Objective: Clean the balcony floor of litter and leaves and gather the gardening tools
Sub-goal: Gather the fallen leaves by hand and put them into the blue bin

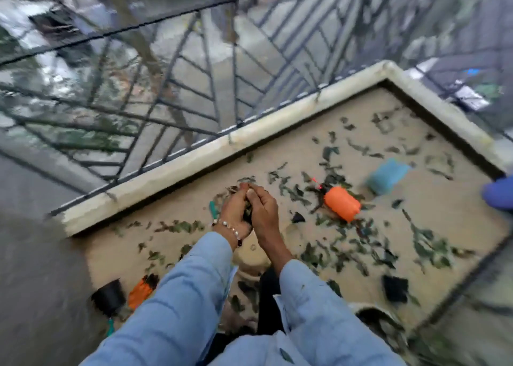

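My left hand (234, 213) and my right hand (263, 211) are pressed together above the balcony floor (277, 157), cupped round a bunch of green leaves (248, 213) held between them. Many more loose leaves (327, 252) lie scattered over the beige floor. An orange roll-shaped object (342, 203) lies to the right of my hands. A light blue block (387, 175) lies further right. A small green tool handle (212, 209) shows just left of my left hand. The frame is blurred by motion.
A black pot (108, 296) and an orange object (140, 292) lie at the lower left. A black piece (394, 288) lies at the lower right. A blue object (499, 196) sits at the right edge. A raised white kerb (194, 160) and black metal railing (172, 93) bound the floor.
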Demonstrator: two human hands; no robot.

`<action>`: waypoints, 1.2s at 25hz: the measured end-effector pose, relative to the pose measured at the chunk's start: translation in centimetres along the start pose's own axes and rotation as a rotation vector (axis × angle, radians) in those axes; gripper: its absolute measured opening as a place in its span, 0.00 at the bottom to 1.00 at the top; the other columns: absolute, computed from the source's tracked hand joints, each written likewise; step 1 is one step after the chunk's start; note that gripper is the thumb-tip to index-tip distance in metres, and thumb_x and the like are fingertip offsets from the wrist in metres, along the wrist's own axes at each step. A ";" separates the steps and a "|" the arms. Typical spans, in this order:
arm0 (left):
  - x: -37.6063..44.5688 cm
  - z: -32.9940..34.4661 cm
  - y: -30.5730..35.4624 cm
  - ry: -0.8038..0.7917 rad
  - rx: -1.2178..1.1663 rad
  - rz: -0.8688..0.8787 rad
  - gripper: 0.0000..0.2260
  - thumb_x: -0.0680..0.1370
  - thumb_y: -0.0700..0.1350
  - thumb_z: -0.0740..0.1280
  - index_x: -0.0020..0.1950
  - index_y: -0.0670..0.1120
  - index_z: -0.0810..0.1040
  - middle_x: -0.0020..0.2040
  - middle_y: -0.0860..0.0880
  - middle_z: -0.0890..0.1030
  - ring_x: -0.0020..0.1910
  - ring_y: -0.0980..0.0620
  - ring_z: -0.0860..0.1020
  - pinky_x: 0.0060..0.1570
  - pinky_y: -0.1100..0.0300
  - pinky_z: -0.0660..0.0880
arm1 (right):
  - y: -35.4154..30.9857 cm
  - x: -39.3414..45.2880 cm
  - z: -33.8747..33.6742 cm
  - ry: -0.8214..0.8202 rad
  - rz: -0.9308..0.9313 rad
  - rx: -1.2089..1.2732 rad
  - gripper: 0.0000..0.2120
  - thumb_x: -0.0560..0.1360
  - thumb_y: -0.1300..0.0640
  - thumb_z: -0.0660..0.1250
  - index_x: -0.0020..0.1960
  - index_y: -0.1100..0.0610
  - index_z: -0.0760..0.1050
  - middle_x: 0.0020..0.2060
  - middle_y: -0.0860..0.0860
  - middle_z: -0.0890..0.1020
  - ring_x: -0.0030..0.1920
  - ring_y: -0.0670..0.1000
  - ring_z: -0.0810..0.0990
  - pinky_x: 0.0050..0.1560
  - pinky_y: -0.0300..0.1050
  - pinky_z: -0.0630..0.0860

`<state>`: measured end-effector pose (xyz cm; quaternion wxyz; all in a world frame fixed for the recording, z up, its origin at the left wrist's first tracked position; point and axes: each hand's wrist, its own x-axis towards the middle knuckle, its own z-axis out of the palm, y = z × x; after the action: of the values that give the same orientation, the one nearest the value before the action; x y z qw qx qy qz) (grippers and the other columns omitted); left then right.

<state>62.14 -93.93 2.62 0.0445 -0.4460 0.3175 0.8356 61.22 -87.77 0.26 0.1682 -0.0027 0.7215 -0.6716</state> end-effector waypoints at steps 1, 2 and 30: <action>0.4 2.4 -1.4 -0.022 0.075 -0.019 0.15 0.81 0.53 0.63 0.49 0.42 0.79 0.47 0.42 0.82 0.46 0.47 0.80 0.47 0.55 0.78 | -0.3 0.3 -2.8 0.048 -0.016 0.020 0.11 0.76 0.50 0.60 0.52 0.44 0.80 0.51 0.49 0.83 0.55 0.50 0.80 0.58 0.49 0.76; 0.7 4.9 -2.6 -0.055 0.130 -0.031 0.16 0.80 0.55 0.63 0.45 0.43 0.78 0.43 0.43 0.81 0.43 0.48 0.80 0.44 0.55 0.78 | -0.3 0.7 -5.5 0.090 -0.031 0.043 0.11 0.76 0.47 0.61 0.51 0.45 0.81 0.50 0.49 0.83 0.54 0.49 0.80 0.57 0.48 0.77; 14.0 68.9 -40.0 -0.457 0.773 -0.403 0.15 0.77 0.59 0.61 0.47 0.49 0.76 0.45 0.47 0.79 0.49 0.49 0.77 0.58 0.56 0.74 | -0.6 20.3 -72.4 1.092 0.036 0.017 0.14 0.76 0.62 0.62 0.58 0.50 0.81 0.54 0.46 0.83 0.56 0.47 0.80 0.59 0.44 0.76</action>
<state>18.63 -25.82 -0.25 0.4361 -0.2547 0.4940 0.7078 24.09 -22.37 -1.03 -0.2192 0.3602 0.6985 -0.5782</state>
